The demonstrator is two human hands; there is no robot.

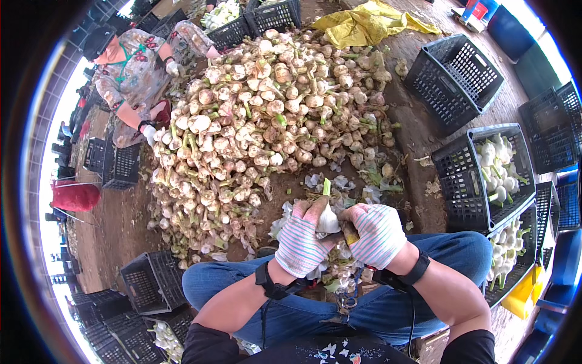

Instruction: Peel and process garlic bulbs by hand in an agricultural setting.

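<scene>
Both of my hands wear striped knit gloves and meet over my lap. My left hand point(302, 241) grips a white garlic bulb point(327, 220), whose cut green stem points up and away from me. My right hand point(375, 234) is closed against the bulb's right side, with something small and yellowish between thumb and fingers; what it is cannot be made out. Below and around the hands lie loose garlic skins point(282, 218). Just beyond them rises a large heap of unpeeled garlic bulbs point(273, 107) with short stems.
A co-worker point(132, 77) in gloves sits at the heap's left side. Black plastic crates stand around: an empty-looking one point(454, 77) at upper right, one with white garlic point(464, 182) at right, another point(152, 282) at lower left. A yellow woven sack point(363, 22) lies behind the heap.
</scene>
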